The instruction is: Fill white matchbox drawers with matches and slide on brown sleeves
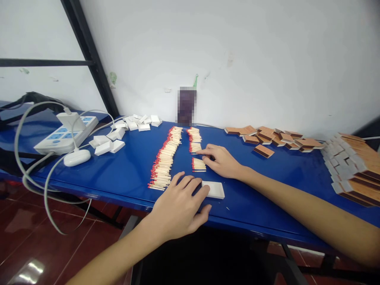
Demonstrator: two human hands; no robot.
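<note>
My left hand [184, 206] hovers or rests at the table's front edge, fingers apart, its fingertips beside an open white matchbox tray [216, 190]. My right hand [219, 160] lies on the table with its fingertips at a short row of red-headed matches [195, 141]. Just in front of that row, a small separate group of matches [198, 164] lies beside my right thumb. To the left runs a long, slanting row of matches [166, 156]. Nothing shows held in either hand.
White trays [144, 127] lie loose at the back left, near a power strip [56, 138] with cables and a white charging case [77, 157]. Matchbox sleeves [263, 151] lie at the back right; stacked matchboxes [353, 166] stand far right on the blue table [118, 174].
</note>
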